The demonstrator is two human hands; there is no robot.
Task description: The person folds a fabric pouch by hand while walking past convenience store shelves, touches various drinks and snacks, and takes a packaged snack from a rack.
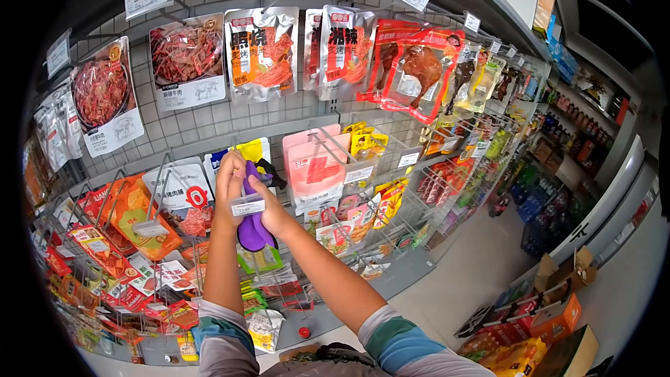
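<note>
Indeed, purple cloth (253, 232) sits between left fingers (236, 163) and right fingers (257, 185).

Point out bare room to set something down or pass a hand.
Bare floor shows between the rack's base and the cartons. A hand could likely pass along the grid wall, just below the upper packets. Crowded: the lower-left packets, and around the left hand, right hand and purple item.

A soft purple cloth (257, 234) is hanging bunched and creased, its narrow upper part showing above the white price tag (248, 206) and its wider, dark-edged lower part spreading out just below that tag.
</note>
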